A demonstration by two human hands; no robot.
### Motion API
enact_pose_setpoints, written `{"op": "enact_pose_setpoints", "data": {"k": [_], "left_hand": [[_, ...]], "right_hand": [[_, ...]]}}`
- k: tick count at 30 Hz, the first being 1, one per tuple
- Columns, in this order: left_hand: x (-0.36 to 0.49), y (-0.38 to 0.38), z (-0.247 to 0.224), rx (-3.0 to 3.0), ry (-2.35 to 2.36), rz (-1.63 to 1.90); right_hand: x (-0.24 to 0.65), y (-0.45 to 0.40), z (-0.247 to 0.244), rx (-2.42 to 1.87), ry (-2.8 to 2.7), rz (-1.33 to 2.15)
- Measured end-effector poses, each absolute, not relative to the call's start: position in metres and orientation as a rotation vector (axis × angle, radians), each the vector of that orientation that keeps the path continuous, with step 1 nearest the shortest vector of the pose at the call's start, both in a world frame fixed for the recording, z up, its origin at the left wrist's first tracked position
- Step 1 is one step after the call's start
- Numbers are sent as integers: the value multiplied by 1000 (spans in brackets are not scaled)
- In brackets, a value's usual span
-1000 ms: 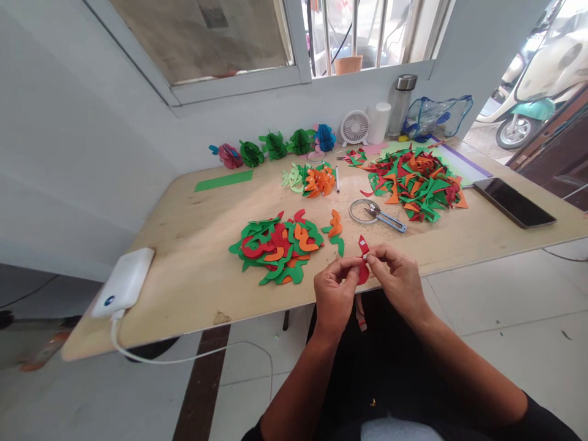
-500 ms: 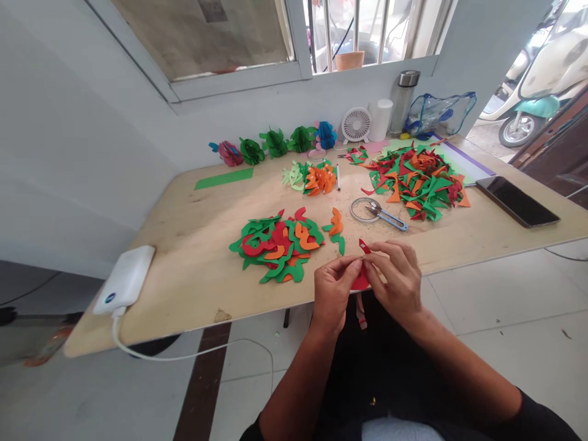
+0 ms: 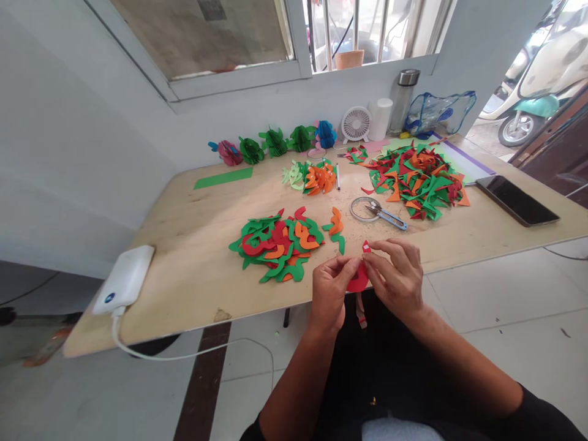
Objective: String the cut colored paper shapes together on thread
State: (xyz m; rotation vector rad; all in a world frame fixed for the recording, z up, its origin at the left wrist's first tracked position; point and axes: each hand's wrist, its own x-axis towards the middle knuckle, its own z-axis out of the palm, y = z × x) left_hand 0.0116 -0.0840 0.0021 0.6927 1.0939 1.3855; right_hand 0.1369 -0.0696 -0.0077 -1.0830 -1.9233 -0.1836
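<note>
Near the table's front edge, my left hand (image 3: pixel 331 291) is closed on a piece of red paper (image 3: pixel 358 280). My right hand (image 3: pixel 394 272) pinches the same red paper from the other side, its fingertips close to the left ones. A narrow red tip with a small white mark (image 3: pixel 366 247) sticks up above the fingers. Left of my hands lies a pile of curved green, red and orange paper pieces (image 3: pixel 278 245). A few orange and green pieces (image 3: pixel 336 222) lie just beyond my hands. Small blue-handled snips (image 3: pixel 388 215) rest partly over a round ring (image 3: pixel 356 209).
A heap of paper scraps (image 3: pixel 416 177) and a black phone (image 3: pixel 517 201) lie at the right. Folded paper figures (image 3: pixel 275 142), a small fan (image 3: pixel 356 125) and a glass bottle (image 3: pixel 402 101) line the wall. A white power bank (image 3: pixel 125 278) with a cable sits at the left.
The red paper has turned and shifted slightly left between my fingers. Its marked tip now stands more upright and looks shorter. Both hands have moved only a little.
</note>
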Motion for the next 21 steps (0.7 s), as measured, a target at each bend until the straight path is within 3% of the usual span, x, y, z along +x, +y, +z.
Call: {"op": "enact_pose_setpoints", "data": {"k": [15, 21], "left_hand": [[10, -84, 1, 663, 1115, 1354], [11, -84, 0, 707, 1149, 1392]], "right_hand": [[140, -70, -7, -1019, -1985, -156], [143, -71, -4, -1030, -1980, 11]]}}
